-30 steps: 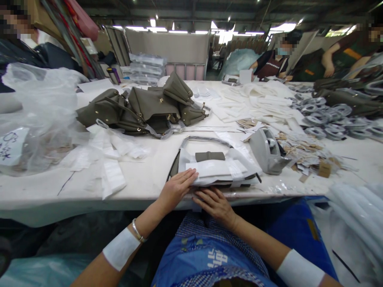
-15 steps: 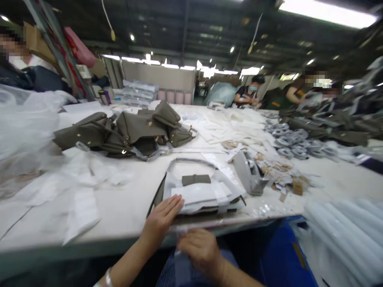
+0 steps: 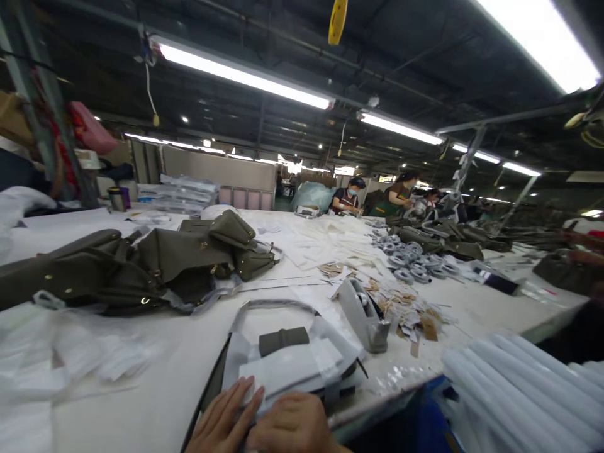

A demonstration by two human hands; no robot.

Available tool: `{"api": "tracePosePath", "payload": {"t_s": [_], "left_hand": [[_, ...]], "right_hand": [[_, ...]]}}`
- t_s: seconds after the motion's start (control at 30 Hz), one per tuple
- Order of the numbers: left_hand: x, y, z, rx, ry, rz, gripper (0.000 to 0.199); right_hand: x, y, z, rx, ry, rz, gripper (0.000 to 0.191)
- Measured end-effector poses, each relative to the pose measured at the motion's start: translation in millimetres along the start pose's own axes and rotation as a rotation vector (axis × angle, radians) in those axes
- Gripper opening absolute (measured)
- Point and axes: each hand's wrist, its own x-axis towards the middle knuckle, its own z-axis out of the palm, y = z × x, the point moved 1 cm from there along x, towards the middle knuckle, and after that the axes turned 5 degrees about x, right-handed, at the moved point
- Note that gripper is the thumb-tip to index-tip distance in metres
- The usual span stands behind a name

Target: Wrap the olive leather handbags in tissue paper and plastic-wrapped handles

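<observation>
A handbag [image 3: 214,380] lies on the table in front of me, its handle [image 3: 278,304] wrapped in grey-white padding. White paper [image 3: 287,371] covers its upper face, and a small olive rolled piece [image 3: 283,339] rests above the paper. My left hand [image 3: 226,415] lies on the bag's near left part with fingers stretched out, their tips touching the paper. Right beside it, my right hand [image 3: 295,425] is closed in a fist at the bag's near edge. Whatever that fist grips is hidden. A grey tape dispenser [image 3: 363,318] stands just beyond the bag's right side.
Olive bags [image 3: 184,251] are heaped on the left, near crumpled white wrapping [image 3: 94,346]. Loose tags [image 3: 410,308] and grey wrapped rings [image 3: 410,258] lie to the right. White padded rolls [image 3: 528,390] stand at the front right. A masked co-worker [image 3: 348,196] sits at the far side.
My right hand has come up from below the table edge to the bag, beside my left hand. The left hand stays on the bag. The camera view has turned right and tilted up.
</observation>
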Motion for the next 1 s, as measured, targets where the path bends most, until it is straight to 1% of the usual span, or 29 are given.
{"api": "tracePosePath", "payload": {"t_s": [0.1, 0.13, 0.2, 0.27, 0.37, 0.5, 0.6, 0.67, 0.8, 0.93, 1.0], "left_hand": [[-0.9, 6.4, -5.9, -0.112, -0.035, -0.127, 0.049], [0.9, 8.8, -9.5, -0.165, -0.047, -0.161, 0.044], [6.8, 12.8, -16.5, -0.25, -0.079, -0.24, 0.035], [12.9, 14.7, -21.3, -0.299, -0.034, -0.301, 0.029], [16.7, 14.3, -23.2, -0.335, -0.002, -0.34, 0.031], [15.1, 12.6, -24.6, -0.378, -0.039, -0.368, 0.038], [14.9, 12.8, -26.7, -0.408, -0.054, -0.425, 0.036], [15.9, 13.5, -28.4, -0.405, -0.059, -0.436, 0.033], [17.3, 14.2, -30.3, -0.361, -0.108, -0.371, 0.035], [20.1, 13.4, -30.8, -0.328, -0.207, -0.325, 0.043], [23.4, 13.5, -32.0, -0.308, -0.253, -0.309, 0.046]], "right_hand": [[15.1, 10.5, -4.2, 0.036, -0.037, 0.155, 0.014], [20.7, 13.5, -7.6, 0.034, -0.07, 0.208, 0.014], [30.9, 20.2, -13.2, 0.035, -0.092, 0.29, 0.014], [38.3, 28.8, -13.8, 0.082, -0.125, 0.386, 0.017], [43.8, 40.3, -8.8, 0.102, -0.164, 0.486, 0.015], [46.8, 49.4, -3.6, 0.071, -0.221, 0.564, 0.009], [49.6, 54.9, -0.2, 0.077, -0.267, 0.6, 0.006], [52.3, 59.1, 3.2, 0.084, -0.322, 0.607, 0.007], [58.4, 71.9, 11.6, 0.081, -0.418, 0.602, 0.012], [65.1, 87.3, 20.0, 0.12, -0.501, 0.557, 0.013], [68.5, 90.6, 23.0, 0.137, -0.519, 0.55, 0.014]]}}
